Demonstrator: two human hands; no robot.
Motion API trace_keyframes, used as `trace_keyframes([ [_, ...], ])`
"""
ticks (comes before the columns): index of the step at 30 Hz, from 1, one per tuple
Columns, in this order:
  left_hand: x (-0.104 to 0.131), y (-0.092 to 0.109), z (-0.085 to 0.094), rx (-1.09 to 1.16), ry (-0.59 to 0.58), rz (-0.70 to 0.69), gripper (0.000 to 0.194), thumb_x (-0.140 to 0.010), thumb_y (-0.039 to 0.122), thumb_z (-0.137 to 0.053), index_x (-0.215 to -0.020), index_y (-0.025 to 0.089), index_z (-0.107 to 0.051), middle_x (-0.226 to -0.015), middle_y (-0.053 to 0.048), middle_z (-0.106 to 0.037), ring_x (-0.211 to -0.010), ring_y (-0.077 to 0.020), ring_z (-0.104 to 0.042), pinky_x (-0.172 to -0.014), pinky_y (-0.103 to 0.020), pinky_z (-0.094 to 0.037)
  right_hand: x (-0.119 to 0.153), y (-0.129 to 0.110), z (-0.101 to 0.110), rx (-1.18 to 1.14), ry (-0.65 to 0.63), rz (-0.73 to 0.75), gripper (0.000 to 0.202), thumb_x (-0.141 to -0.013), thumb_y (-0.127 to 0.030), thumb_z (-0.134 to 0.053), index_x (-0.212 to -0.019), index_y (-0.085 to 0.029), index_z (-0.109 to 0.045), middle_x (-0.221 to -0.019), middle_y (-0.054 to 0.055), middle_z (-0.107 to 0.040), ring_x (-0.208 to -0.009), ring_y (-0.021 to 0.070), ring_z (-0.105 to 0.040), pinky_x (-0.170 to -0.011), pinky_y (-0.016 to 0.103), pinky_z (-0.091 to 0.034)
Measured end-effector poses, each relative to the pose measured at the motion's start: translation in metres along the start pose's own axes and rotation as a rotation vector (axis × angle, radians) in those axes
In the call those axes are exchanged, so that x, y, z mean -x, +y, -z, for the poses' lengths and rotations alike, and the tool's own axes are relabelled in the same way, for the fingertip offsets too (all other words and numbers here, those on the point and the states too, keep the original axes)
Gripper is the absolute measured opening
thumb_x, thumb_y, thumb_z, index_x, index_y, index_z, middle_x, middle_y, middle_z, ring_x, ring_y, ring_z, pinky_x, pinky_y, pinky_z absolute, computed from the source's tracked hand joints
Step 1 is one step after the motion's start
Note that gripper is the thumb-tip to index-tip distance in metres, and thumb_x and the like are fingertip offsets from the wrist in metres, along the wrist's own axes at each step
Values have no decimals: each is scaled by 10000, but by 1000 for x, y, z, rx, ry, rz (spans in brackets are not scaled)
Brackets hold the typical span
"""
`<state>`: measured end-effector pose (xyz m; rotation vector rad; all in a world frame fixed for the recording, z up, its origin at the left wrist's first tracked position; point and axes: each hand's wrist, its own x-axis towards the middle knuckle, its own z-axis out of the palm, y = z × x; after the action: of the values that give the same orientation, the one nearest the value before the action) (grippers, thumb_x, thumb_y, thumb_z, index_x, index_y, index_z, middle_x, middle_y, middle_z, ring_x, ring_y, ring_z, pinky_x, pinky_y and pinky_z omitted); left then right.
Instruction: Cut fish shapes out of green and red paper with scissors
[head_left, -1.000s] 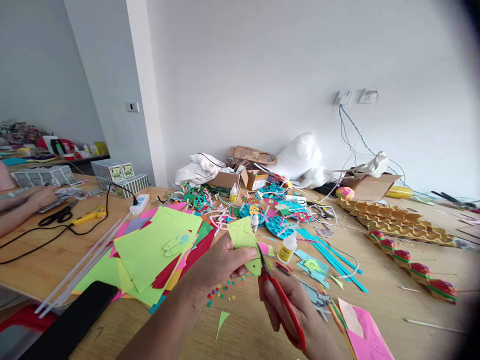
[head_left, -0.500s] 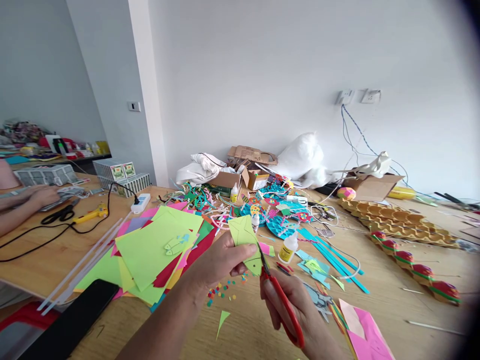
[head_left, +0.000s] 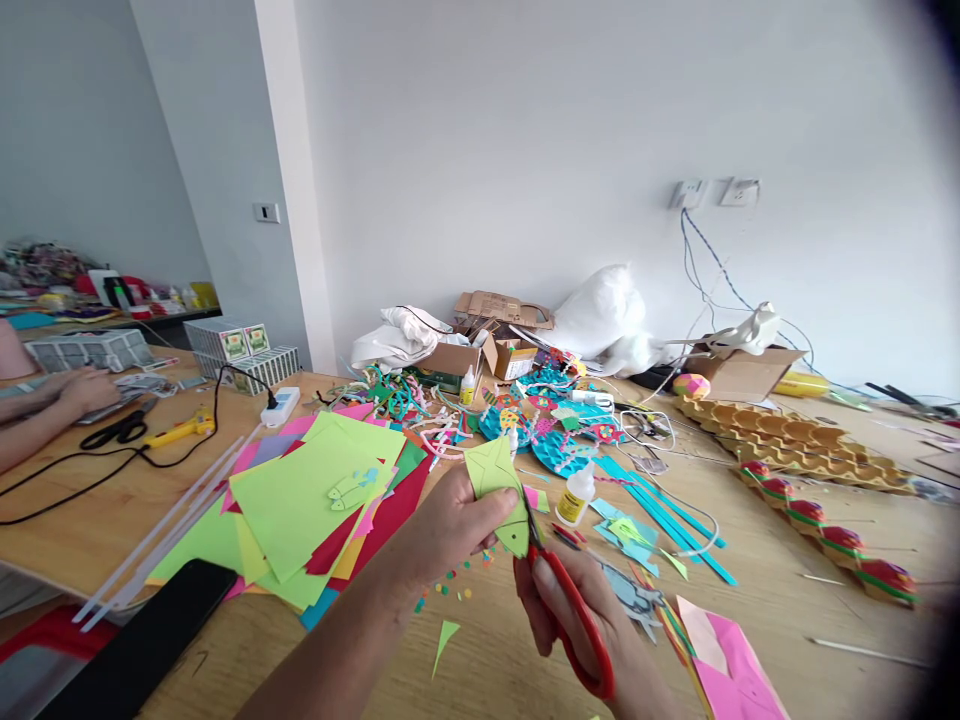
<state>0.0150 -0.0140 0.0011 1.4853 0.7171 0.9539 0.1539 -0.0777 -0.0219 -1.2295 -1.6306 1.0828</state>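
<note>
Between the thumb and fingers of my left hand point(head_left: 457, 525) is a piece of light green paper point(head_left: 491, 468), with a fish outline drawn on it and a dark eye near its lower tip. My right hand point(head_left: 574, 595) grips a pair of red-handled scissors point(head_left: 583, 635). The dark blades reach up along the right edge of the paper, touching it. Below my left hand, a thin green paper scrap point(head_left: 444, 640) lies on the table among scattered small coloured dots point(head_left: 450, 580). Part of my left fingers is hidden behind the paper.
Stacked coloured sheets point(head_left: 300, 500) and a black phone-like slab point(head_left: 142, 640) lie left. A glue bottle point(head_left: 576, 497), blue strips point(head_left: 667, 520) and egg-carton trays point(head_left: 795, 440) are right. Another person's hands point(head_left: 82, 390) work at far left, near a yellow glue gun point(head_left: 180, 427).
The paper and both hands have shifted slightly right and down, and the scissors have turned a little with them. The things on the table look the same.
</note>
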Motion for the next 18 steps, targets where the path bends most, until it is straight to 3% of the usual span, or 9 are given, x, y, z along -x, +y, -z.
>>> trace_keyframes([
  [7, 1, 3, -3, 47, -14, 23, 174, -772, 299, -490, -653, 175, -461, -495, 75, -392, -418, -43, -318, -379, -148, -254, -4, 9, -1, -28, 5, -25, 499, -824, -637, -325, -614, -201, -445, -388, -58, -391, -359, 94, -333, -404, 220, -265],
  [18, 1, 3, -7, 63, 4, 51, 171, -768, 322, -501, -728, 158, -532, -530, 66, -413, -435, -46, -343, -390, -154, -272, 0, 3, -2, 6, 48, -30, 476, -844, -598, -313, -589, -214, -433, -412, -48, -398, -391, 111, -376, -402, 226, -270],
])
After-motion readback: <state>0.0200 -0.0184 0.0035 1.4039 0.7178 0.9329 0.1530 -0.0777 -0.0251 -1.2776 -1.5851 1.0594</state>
